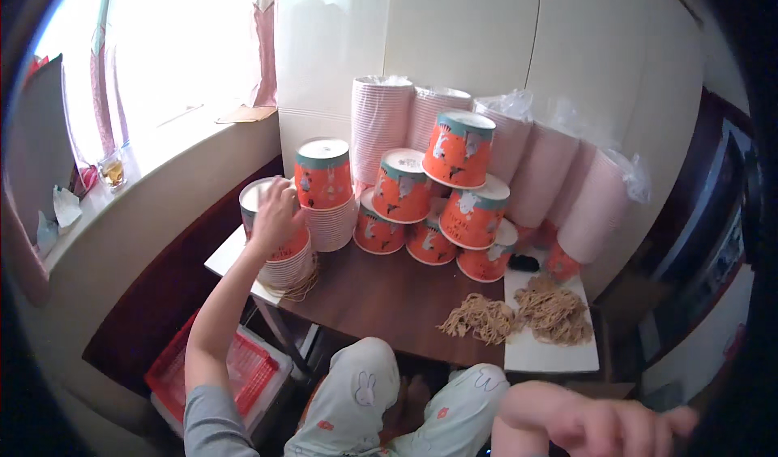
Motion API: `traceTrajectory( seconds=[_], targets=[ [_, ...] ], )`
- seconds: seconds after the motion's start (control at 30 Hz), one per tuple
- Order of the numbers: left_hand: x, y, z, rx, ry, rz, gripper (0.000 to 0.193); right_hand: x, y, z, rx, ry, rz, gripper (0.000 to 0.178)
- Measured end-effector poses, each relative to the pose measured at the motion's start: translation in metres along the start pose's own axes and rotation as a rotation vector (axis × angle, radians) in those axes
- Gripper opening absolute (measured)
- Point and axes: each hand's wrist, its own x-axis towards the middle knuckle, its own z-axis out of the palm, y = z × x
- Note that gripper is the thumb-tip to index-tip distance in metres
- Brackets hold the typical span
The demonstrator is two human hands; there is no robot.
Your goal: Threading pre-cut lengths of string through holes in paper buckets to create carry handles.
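My left hand (278,214) is at the nearer left stack of upturned paper buckets, closed over the upper side of the top orange and green bucket (290,246). Its fingers reach the bucket's upper edge, and the palm side is hidden. Just behind stands another stack with an orange bucket (322,183) on top. Low at the right, my right hand (604,426) is apart from the table, bent at the knuckles and blurred; its fingertips are hidden. Tan rubber bands (301,285) lie at the foot of the nearer stack.
Orange buckets (405,185) form a pyramid on the brown table (385,295). Tall nested stacks (381,125) in plastic line the wall. Two heaps of tan bands (555,311) lie at the right, one on a white board (559,360). A red basket (251,368) sits below left.
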Motion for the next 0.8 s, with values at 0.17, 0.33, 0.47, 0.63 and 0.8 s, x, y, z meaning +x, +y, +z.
traceTrajectory(
  seconds=[0.17,0.33,0.47,0.63,0.8],
  targets=[
    [0.085,0.118,0.011,-0.316,0.058,0.339,0.048,0.008,-0.017,-0.034,0.169,-0.519,-0.262,0.031],
    [0.17,0.199,0.043,-0.233,0.07,0.385,0.056,-0.012,-0.028,-0.038,0.051,-0.364,-0.126,0.026],
    [0.199,0.224,0.069,-0.122,-0.022,0.256,0.057,-0.018,-0.053,-0.055,-0.133,-0.394,0.187,0.025],
    [0.205,0.223,0.097,-0.338,0.128,0.275,0.027,-0.03,-0.061,-0.076,-0.256,-0.467,0.24,0.028],
    [0.197,0.227,0.064,-0.413,0.088,0.334,0.025,-0.058,-0.06,-0.093,-0.373,-0.327,0.279,0.027]
  ],
)
